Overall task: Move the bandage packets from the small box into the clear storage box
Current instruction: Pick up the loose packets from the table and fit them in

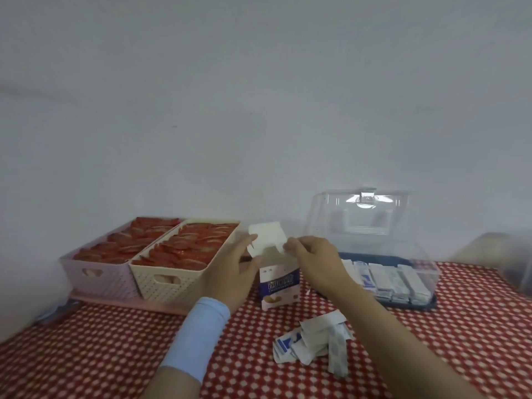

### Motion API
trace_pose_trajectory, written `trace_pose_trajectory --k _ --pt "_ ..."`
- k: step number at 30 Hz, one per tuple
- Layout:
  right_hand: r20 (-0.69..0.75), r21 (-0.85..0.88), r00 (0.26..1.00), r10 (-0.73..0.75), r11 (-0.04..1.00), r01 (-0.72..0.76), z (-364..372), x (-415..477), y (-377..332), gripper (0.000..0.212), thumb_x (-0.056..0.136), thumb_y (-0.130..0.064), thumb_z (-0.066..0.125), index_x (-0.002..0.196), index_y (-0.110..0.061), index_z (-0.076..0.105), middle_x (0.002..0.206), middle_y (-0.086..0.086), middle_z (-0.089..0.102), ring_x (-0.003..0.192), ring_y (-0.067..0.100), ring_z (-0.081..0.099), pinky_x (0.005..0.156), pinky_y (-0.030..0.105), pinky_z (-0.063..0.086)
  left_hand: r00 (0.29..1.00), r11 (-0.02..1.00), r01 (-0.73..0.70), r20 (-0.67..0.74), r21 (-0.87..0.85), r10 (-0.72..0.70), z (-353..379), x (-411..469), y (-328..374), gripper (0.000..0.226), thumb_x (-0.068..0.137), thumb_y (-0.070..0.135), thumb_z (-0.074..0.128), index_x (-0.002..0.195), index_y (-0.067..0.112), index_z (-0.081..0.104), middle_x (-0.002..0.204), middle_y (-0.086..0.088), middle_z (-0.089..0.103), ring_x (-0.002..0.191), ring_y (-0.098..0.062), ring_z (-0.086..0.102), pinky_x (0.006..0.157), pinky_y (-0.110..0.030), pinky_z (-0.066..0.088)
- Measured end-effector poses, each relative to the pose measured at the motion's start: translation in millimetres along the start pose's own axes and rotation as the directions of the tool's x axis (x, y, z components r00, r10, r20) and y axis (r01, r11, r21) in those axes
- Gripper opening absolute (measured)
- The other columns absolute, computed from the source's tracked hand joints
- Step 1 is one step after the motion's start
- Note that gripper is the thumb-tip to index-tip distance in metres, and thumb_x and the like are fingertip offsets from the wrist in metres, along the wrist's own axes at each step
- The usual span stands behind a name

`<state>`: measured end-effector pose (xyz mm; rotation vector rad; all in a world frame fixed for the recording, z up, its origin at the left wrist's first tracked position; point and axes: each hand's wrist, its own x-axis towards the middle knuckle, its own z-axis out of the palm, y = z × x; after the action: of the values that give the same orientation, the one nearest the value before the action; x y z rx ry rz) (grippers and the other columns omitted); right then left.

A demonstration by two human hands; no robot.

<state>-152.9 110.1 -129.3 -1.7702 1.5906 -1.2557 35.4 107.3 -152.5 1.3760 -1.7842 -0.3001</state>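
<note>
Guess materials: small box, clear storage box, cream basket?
Small box: thin printed cardboard, matte; its white flap folds open. Clear storage box: rigid transparent plastic, glossy; lid glints, packets show through the wall. Cream basket: probably moulded plastic, matte; woven-look perforated sides, cut handle slot.

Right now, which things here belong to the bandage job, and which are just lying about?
Job: small box, flap held by left hand and right hand; loose bandage packets; clear storage box.
Lying about: pink basket, cream basket, both full of red packets.
</note>
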Motion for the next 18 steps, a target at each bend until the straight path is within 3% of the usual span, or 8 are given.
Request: trace_pose_trajectory --k 2,4,7,9,11,13,15,18 --pt "0.011 -0.066 1.000 0.002 0.998 -0.001 -1.6 1.9 1.1 0.024 0.100 -0.028 0.056 0.108 -0.016 0.075 0.111 -0.002 0.070 0.093 0.012 0.063 0.083 0.031 0.056 1.000 0.999 0.012 0.022 -0.051 -0.011 -2.4 3.1 5.4 0.039 0.102 0.039 0.041 0.140 0.039 0.050 0.144 0.020 0.047 0.133 -0.001 0.043 0.115 -0.034 0.034" --pt "0.008 -0.056 1.000 0.014 0.998 -0.013 -4.6 3.6 2.1 0.014 0.096 -0.021 0.062 0.102 -0.022 0.075 0.106 -0.009 0.067 0.089 0.005 0.061 0.075 0.020 0.053 0.997 0.993 0.039 0.071 -0.108 -0.032 -4.0 5.8 12.0 0.039 0.105 0.037 0.035 0.141 0.037 0.051 0.142 0.025 0.043 0.134 0.005 0.035 0.118 -0.028 0.024" --pt "0.016 -0.028 0.999 0.032 0.999 -0.031 -6.6 5.4 3.6 0.016 0.090 -0.018 0.070 0.104 -0.027 0.072 0.107 -0.010 0.067 0.087 0.001 0.061 0.064 0.012 0.047 0.986 0.981 0.085 0.156 -0.176 -0.057 -3.0 16.9 15.5 0.037 0.104 0.040 0.040 0.137 0.039 0.055 0.145 0.022 0.045 0.134 0.003 0.038 0.119 -0.031 0.026" --pt "0.010 -0.008 0.999 0.049 0.999 -0.049 -6.3 5.2 2.1 0.033 0.086 -0.019 0.076 0.117 -0.026 0.066 0.118 -0.006 0.062 0.091 0.005 0.059 0.061 0.010 0.042 0.975 0.966 0.140 0.198 -0.215 -0.098 -3.1 24.7 18.1 0.043 0.098 0.038 0.053 0.140 0.039 0.051 0.147 0.015 0.048 0.135 -0.005 0.043 0.118 -0.039 0.032" --pt "0.016 -0.011 0.997 0.078 0.997 -0.078 -6.5 6.6 1.5 0.060 0.082 -0.018 0.079 0.136 -0.023 0.053 0.131 -0.001 0.056 0.103 0.013 0.057 0.066 0.013 0.042 0.942 0.903 0.289 0.261 -0.319 -0.209 -1.3 32.6 17.0 0.074 0.082 0.037 0.072 0.148 0.038 0.039 0.140 0.013 0.048 0.133 -0.012 0.046 0.115 -0.044 0.036" --pt "0.054 -0.008 0.990 0.127 0.992 -0.127 -8.5 8.3 0.3 0.083 0.080 -0.017 0.080 0.151 -0.019 0.036 0.141 0.005 0.052 0.113 0.019 0.057 0.077 0.022 0.048 0.902 0.859 0.389 0.326 -0.334 -0.282 3.6 40.7 7.2 0.097 0.060 0.048 0.087 0.144 0.034 0.041 0.137 0.011 0.052 0.127 -0.015 0.053 0.110 -0.049 0.042" --pt "0.094 0.027 0.980 0.176 0.983 -0.180 -11.1 9.1 -0.9 0.096 0.080 -0.017 0.081 0.157 -0.015 0.023 0.143 0.006 0.052 0.115 0.021 0.057 0.085 0.031 0.051 0.890 0.874 0.387 0.365 -0.294 -0.272 14.4 49.3 -12.0 0.090 0.046 0.057 0.090 0.126 0.033 0.058 0.126 0.009 0.068 0.114 -0.016 0.065 0.101 -0.049 0.050" --pt "0.101 0.136 0.975 0.200 0.968 -0.213 -11.5 9.4 0.7 0.096 0.080 -0.012 0.081 0.157 -0.012 0.023 0.135 0.005 0.060 0.105 0.017 0.059 0.086 0.033 0.054 0.913 0.913 0.318 0.341 -0.256 -0.223 12.4 35.7 -3.1 0.053 0.054 0.051 0.079 0.105 0.055 0.067 0.107 0.022 0.073 0.106 -0.007 0.068 0.097 -0.040 0.052"
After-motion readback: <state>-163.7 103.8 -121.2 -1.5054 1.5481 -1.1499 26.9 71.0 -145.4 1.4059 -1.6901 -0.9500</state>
